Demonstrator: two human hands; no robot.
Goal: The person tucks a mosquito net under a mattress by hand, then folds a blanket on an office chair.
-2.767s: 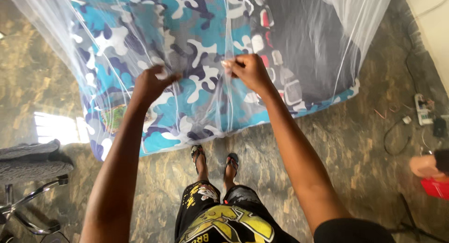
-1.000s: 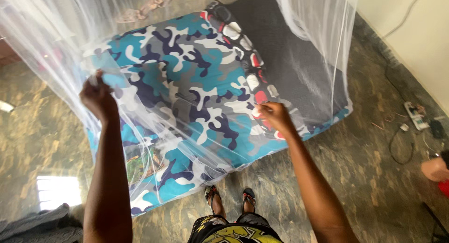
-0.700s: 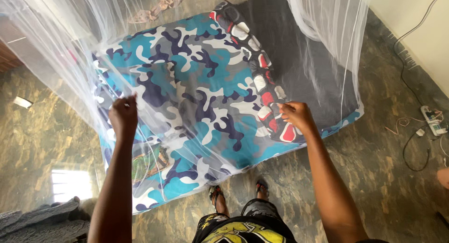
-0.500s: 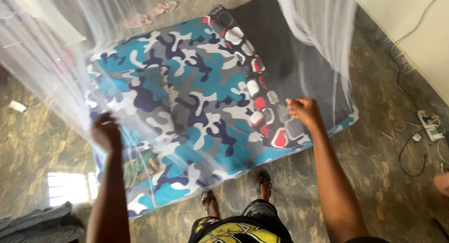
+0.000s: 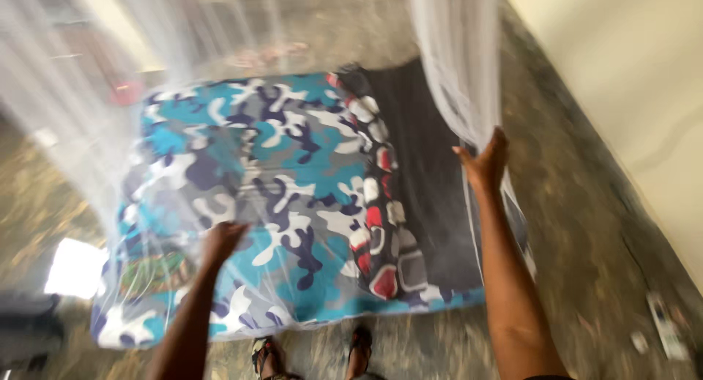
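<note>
Both hands spreading net [image 5: 454,72] over mattress [image 5: 293,204]. Right hand [image 5: 485,160] pinching net edge; left hand [image 5: 222,241] grip blurred, cannot tell. Net likely light, limp, snag-prone; gripping hem best.

Both arms are bare from the lower edge of the view up to the left hand [image 5: 222,239] and the right hand [image 5: 485,159]; no sleeve, watch or ring shows. The feet wear open sandals [image 5: 265,348] with dark straps across the toes. The view is motion-blurred, so finer detail cannot be made out.
</note>
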